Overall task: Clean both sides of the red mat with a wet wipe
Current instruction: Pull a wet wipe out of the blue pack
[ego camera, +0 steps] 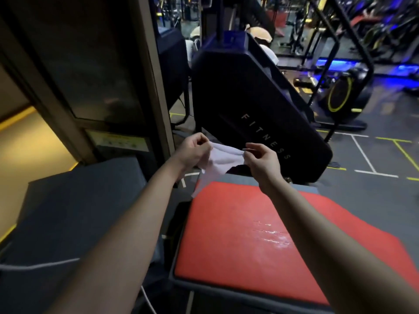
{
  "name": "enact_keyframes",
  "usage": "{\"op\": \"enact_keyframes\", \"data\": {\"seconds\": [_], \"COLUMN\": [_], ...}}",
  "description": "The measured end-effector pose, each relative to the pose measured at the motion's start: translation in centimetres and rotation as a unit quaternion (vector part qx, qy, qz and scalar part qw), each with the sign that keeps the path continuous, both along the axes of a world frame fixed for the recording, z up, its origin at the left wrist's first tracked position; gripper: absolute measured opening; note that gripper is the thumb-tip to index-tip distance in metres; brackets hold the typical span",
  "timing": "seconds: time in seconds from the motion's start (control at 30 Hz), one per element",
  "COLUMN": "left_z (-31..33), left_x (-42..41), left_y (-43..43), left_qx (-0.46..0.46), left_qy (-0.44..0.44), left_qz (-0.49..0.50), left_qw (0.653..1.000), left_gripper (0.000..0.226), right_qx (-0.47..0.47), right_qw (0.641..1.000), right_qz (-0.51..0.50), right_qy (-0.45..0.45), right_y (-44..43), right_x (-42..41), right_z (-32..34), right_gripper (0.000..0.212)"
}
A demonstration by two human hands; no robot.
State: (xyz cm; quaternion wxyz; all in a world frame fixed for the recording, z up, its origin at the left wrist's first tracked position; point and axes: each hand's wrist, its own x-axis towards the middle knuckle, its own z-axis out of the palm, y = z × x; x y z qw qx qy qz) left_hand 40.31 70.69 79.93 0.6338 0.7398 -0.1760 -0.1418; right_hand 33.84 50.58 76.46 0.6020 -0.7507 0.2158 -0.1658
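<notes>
The red mat (238, 241) lies flat on a grey padded block below my arms, with a wet shiny streak right of its middle. Above its far edge I hold a white wet wipe (221, 158) stretched between both hands. My left hand (192, 151) pinches the wipe's left end, and a loose tail hangs down toward the mat's far left corner. My right hand (263, 160) pinches the right end with thumb and fingertips. Both forearms reach forward over the mat.
A dark grey padded box (74, 200) stands to the left. A black machine housing marked FITNESS (256, 105) rises just beyond the mat. A pillar and glass panel (95, 71) are at the left. Exercise bikes (344, 91) and floor with painted lines lie to the right.
</notes>
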Motion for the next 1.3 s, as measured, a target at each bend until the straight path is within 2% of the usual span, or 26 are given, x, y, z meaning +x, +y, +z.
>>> {"op": "enact_keyframes", "data": {"seconds": [0.1,0.2,0.27,0.33,0.43,0.53,0.7,0.8,0.87,0.97,1.13,1.3], "left_z": [-1.0,-2.5,-3.1,-3.4,-4.0,-4.2,-4.3,-5.2,-5.7,-6.9,-13.7,-27.2], "left_x": [-1.0,-1.8,-2.2,-2.7,-3.3,-3.5,-3.9,-3.8,-3.9,-4.1,-3.6,-2.4], "left_y": [-2.0,-4.3,-5.8,-7.1,-8.3,-8.6,-7.9,-7.3,-7.0,-6.7,-6.9,-7.1], "left_qx": [0.013,0.032,0.065,0.073,0.079,0.098,0.122,0.15,0.156,0.162,0.143,0.124], "left_qy": [0.008,0.014,-0.015,-0.032,-0.043,-0.059,-0.036,-0.022,-0.001,0.013,0.127,0.199], "left_qz": [-0.015,-0.031,-0.023,-0.051,-0.095,-0.061,-0.05,-0.061,-0.076,-0.076,-0.057,-0.015], "left_qw": [1.0,0.999,0.998,0.995,0.991,0.992,0.991,0.987,0.985,0.984,0.98,0.972], "left_gripper": [0.008,0.021,0.034,0.039,0.029,0.015,0.015,0.015,0.021,0.031,0.032,0.014], "right_qx": [-0.079,-0.086,-0.089,-0.058,-0.006,0.021,0.075,0.097,0.115,0.105,0.12,0.143], "right_qw": [0.996,0.996,0.995,0.991,0.979,0.982,0.983,0.981,0.978,0.976,0.978,0.971], "right_qz": [-0.021,-0.016,0.033,0.115,0.203,0.186,0.169,0.165,0.175,0.189,0.149,0.135], "right_qy": [0.024,0.015,-0.009,-0.021,0.004,0.027,0.005,-0.024,-0.016,0.013,0.081,0.137], "right_y": [-0.4,-1.1,-1.9,-2.6,-4.2,-5.7,-7.2,-7.6,-7.8,-7.4,-5.6,-4.4], "right_x": [-0.8,-2.2,-3.3,-4.6,-5.4,-5.7,-6.1,-5.7,-5.3,-4.6,-3.2,-0.6], "right_z": [-1.2,-2.5,-3.1,-3.5,-5.0,-5.8,-4.9,-4.6,-4.9,-6.3,-12.7,-24.5], "right_gripper": [0.023,0.024,0.027,0.035,0.032,0.04,0.011,0.019,0.025,0.024,0.017,0.023]}}
